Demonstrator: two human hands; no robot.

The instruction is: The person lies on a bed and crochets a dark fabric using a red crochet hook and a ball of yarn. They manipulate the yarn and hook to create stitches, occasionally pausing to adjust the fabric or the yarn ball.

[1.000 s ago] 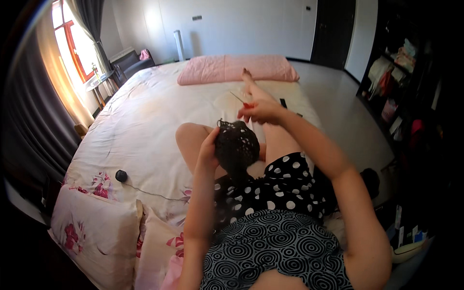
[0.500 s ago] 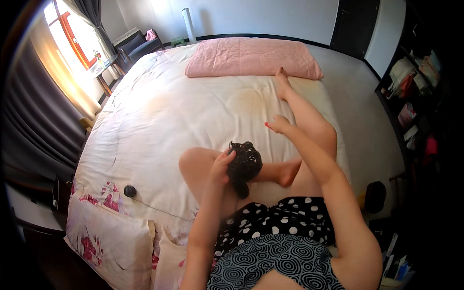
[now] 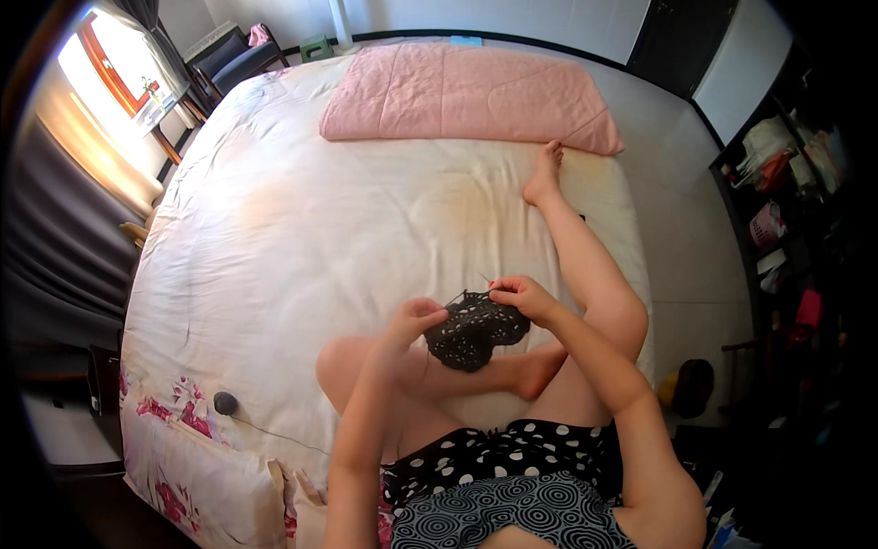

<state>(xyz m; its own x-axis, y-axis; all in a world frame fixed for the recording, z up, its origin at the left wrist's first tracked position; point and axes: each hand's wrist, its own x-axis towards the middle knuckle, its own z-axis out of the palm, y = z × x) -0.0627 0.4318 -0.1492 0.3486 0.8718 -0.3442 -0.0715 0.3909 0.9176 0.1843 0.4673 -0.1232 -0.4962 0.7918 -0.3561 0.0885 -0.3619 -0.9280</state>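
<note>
A black lacy knitted or crocheted piece (image 3: 476, 334) hangs spread between my hands above my bent leg. My left hand (image 3: 419, 317) pinches its upper left edge, thumb on top. My right hand (image 3: 525, 300) has its fingers closed at the upper right edge. Thin needle-like sticks show beside the fingers of each hand; their exact kind is too small to make out. On the bed to the left lies a dark ball of yarn (image 3: 225, 403), from which a strand runs toward my lap.
I sit on a bed with a pale sheet (image 3: 274, 274). A folded pink quilt (image 3: 466, 96) lies across its far end. Flowered pillows (image 3: 197, 467) are at the near left. Dark shelves (image 3: 777, 247) stand on the right, and a small table (image 3: 160, 114) by the window.
My right hand has come back from the far right to the black piece and closed at its edge. The piece, bunched before, is now spread between both hands. The view has shifted.
</note>
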